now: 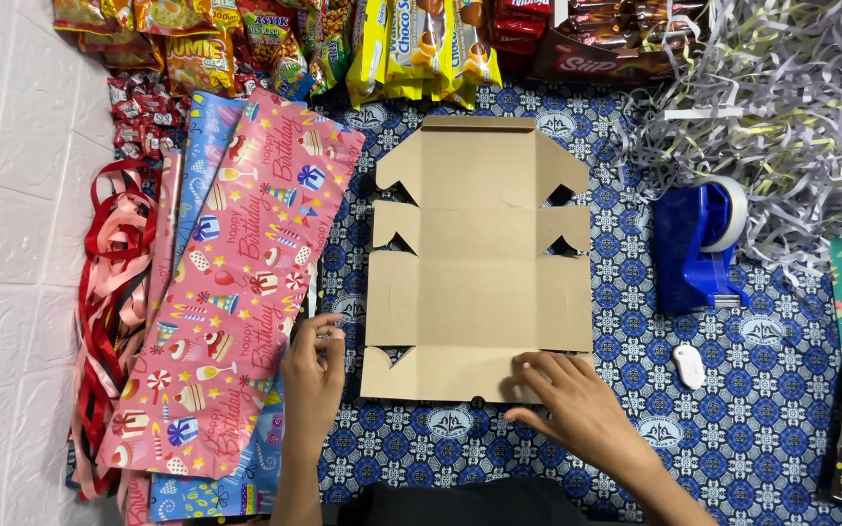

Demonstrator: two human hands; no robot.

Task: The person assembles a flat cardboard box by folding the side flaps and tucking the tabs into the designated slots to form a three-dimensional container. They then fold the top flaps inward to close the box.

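Blue patterned cloth [733, 429] across frame centre, bearing flat unfolded cardboard box blank [479, 258]; right hand [562, 394] spread flat, fingers pressed on blank's lower right flap; left hand [312, 368] loosely curled, empty, beside pink wrapping paper [236, 282] at lower left.

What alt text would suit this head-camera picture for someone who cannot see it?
Seen from above, a flat unfolded cardboard box lies on a blue patterned cloth, the right hand pressing its near edge. The left hand rests beside pink birthday wrapping paper.

Head camera; straight down; near; floor workspace fills view
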